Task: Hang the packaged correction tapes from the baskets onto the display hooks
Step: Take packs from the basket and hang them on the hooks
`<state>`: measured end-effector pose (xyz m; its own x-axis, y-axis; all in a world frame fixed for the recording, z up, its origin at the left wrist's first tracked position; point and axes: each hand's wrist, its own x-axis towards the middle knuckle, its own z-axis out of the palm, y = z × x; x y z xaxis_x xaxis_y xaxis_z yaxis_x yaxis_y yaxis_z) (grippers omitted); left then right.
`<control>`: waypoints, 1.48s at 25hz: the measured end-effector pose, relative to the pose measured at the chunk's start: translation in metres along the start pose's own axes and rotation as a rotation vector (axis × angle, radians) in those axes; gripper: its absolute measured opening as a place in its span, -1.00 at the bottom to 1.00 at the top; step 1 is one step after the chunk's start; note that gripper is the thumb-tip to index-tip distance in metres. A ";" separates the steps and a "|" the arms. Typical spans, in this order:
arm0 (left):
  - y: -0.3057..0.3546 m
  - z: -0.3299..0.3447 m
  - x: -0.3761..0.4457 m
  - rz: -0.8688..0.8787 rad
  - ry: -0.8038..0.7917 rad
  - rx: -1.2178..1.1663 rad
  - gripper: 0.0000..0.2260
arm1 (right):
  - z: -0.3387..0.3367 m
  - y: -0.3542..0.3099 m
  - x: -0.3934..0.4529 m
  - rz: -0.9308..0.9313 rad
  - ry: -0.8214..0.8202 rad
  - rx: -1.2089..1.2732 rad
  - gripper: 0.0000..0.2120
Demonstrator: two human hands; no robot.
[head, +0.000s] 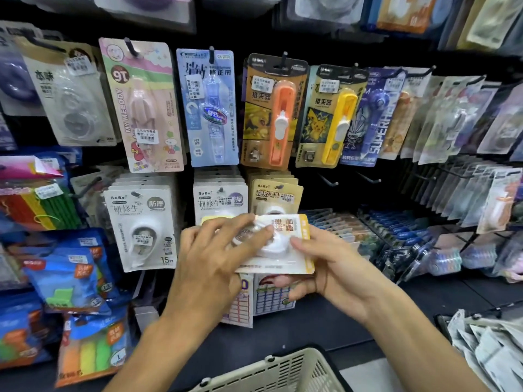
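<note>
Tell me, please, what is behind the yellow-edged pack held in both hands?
Behind the yellow-edged pack, held by the left hand and right hand, hang BoBo tape packs; only their tops show. Grid-printed cards peek below.

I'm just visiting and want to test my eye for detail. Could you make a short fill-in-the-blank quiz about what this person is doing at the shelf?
1. Both hands hold one packaged correction tape with a ____ edge.
2. The left hand lies on the pack's ____ side.
3. The cream basket sits at the ____ of the picture.
4. The Pikachu pack holds a ____ tool.

Answers: yellow; front; bottom; yellow
</note>
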<state>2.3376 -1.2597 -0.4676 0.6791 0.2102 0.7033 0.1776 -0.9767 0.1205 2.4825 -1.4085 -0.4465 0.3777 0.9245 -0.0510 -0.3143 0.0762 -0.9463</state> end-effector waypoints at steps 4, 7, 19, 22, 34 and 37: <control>0.011 -0.006 -0.004 -0.331 -0.030 -0.563 -0.20 | -0.007 0.003 0.004 -0.127 0.228 -0.048 -0.73; 0.006 -0.010 0.001 -0.760 0.150 -1.181 -0.36 | -0.009 0.012 0.001 -0.075 0.235 0.092 -0.70; -0.011 -0.005 0.038 -0.552 0.098 -0.557 -0.62 | -0.027 0.020 0.010 -0.099 0.454 0.066 -0.52; -0.017 0.008 0.035 -0.426 -0.093 -0.244 -0.59 | -0.028 0.037 0.024 -0.050 0.534 0.096 -0.55; -0.033 0.014 -0.005 -0.294 -0.500 0.104 -0.32 | -0.026 0.090 0.116 0.044 0.601 -0.086 -0.55; -0.029 0.001 -0.024 -0.328 -0.532 0.057 -0.33 | -0.052 0.117 0.072 0.129 0.698 -0.315 -0.57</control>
<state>2.3170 -1.2361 -0.4885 0.8418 0.5054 0.1897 0.4645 -0.8572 0.2225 2.5179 -1.3526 -0.5777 0.8488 0.4616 -0.2576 -0.1701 -0.2229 -0.9599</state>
